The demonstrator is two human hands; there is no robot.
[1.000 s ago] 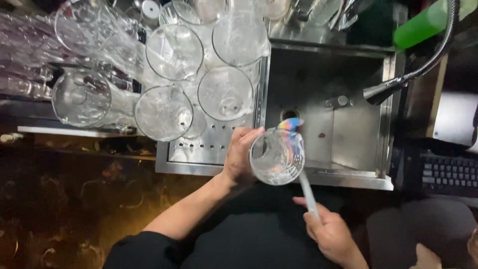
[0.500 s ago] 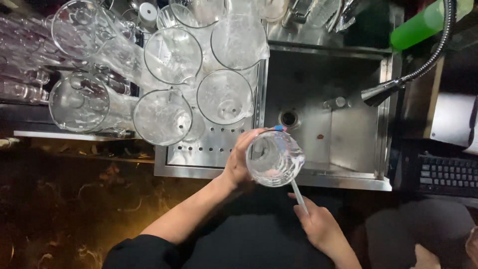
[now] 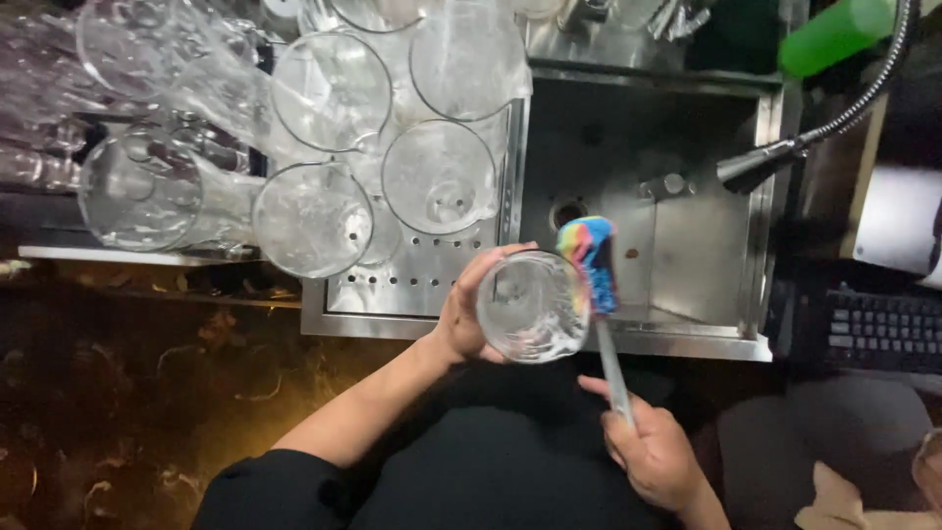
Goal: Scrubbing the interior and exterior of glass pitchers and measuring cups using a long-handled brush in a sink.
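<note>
At the centre of the frame the left hand [image 3: 461, 319] is wrapped around a clear round drinking glass [image 3: 531, 305], held mouth-up over the near rim of the stainless steel sink [image 3: 677, 137]. The right hand [image 3: 653, 453], low and right of centre, is closed on the pale handle of a bottle brush with a rainbow-coloured sponge head [image 3: 590, 262].

What has changed is the brush's place — half a second ago its head sat down inside the glass with only a bit of blue showing at the rim; now the whole coloured head stands clear, lying against the glass's right edge and reaching up toward the drain hole. The glass has barely shifted. The two hands are apart, one on each object.

That reads as a scrubbing stroke that has come out of the glass — the inside has had a pass, though streaks or droplets show on its wall.

In the upper left, clear stemmed glasses [image 3: 439, 177] crowd the perforated steel drain tray [image 3: 412, 285]. A flexible metal spray tap [image 3: 760, 162] hangs at the right.
</note>
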